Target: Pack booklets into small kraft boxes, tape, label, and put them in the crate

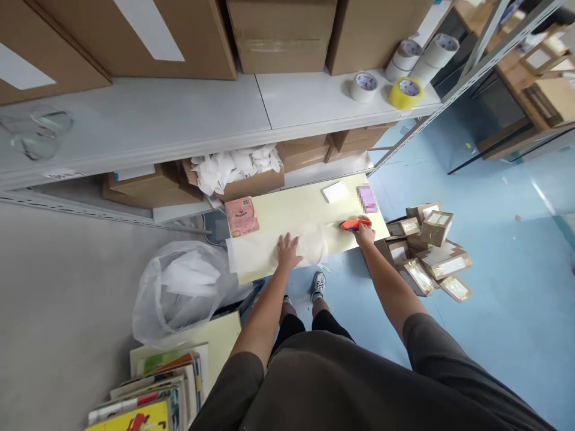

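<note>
My left hand [288, 251] lies flat with fingers spread on a thin white translucent sheet [254, 251], which covers the front of the pale yellow tabletop [291, 206]. My right hand [365, 234] is closed around an orange tape dispenser [354, 224] with some blue on it, near the table's right end. The sheet's middle part, right of my left hand, looks glossy. Towards the table's left end lies a pink booklet [242, 216]. A small white block [335, 191] and a purple item [367, 199], partly blurred, lie beyond my right hand.
A shelf [179, 120] with cartons and tape rolls [406, 93] rises behind the table. At left stands a clear plastic bag [148, 299] with white material, above a stack of books [148, 395]. Several taped parcels [442, 257] are piled on the floor at right.
</note>
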The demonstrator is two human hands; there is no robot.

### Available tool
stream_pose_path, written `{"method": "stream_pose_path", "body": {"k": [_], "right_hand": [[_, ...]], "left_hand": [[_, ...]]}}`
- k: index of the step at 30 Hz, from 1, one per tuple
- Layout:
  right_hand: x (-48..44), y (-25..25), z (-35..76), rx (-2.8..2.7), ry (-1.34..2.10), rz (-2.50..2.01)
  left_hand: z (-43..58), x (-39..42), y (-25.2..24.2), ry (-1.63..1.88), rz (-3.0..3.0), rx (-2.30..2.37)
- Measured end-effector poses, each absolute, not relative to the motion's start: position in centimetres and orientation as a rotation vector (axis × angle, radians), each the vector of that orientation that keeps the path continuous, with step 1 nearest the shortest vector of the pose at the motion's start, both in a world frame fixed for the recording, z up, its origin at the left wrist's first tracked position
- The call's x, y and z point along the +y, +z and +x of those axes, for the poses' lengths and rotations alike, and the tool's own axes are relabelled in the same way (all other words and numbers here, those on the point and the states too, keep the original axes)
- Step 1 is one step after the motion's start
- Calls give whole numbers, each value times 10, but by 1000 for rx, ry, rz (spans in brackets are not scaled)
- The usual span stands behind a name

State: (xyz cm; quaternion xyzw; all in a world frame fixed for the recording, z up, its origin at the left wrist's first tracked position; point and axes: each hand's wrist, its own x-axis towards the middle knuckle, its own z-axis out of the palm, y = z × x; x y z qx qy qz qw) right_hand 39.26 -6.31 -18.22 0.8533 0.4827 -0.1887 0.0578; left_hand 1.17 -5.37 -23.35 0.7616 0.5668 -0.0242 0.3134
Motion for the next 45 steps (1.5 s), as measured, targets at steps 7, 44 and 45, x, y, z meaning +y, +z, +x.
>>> {"method": "stream_pose_path", "body": {"k": [7,44,45], "right_hand": [[-45,-193,423,1345,-599,2695],[50,-200,40,2072,-1346,2210],[60,-206,20,2072,-1283,2227]], "left_hand": [[57,-46,-235,-113,1975,1563],[-197,1,-241,435,1409,1959],[-205,16,-246,443,1392,1925]]}}
